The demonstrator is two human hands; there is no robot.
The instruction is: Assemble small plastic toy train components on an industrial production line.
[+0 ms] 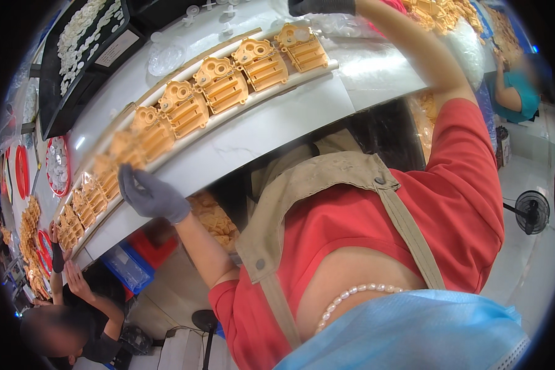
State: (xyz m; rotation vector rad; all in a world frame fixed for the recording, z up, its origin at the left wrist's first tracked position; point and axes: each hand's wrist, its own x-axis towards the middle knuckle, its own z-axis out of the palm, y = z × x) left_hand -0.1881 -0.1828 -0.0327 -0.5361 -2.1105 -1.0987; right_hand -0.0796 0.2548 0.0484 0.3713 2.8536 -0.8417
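Note:
My left hand, in a grey glove, is at the near edge of the table, left of the middle. Its fingers are bent and apart, right beside a blurred orange plastic housing; no grip on it shows. That housing is part of a curved row with several others, among them a sharp one with round openings and slots. They sit between a pale rail and a brown strip. My right hand, in a dark glove, stretches to the far edge of view, where its fingers are mostly cut off.
A black tray of small white pieces stands far left. Clear round plastic pieces lie behind the row. Orange parts are heaped far right. Two co-workers sit nearby: one at lower left with a hand near the row, another at right.

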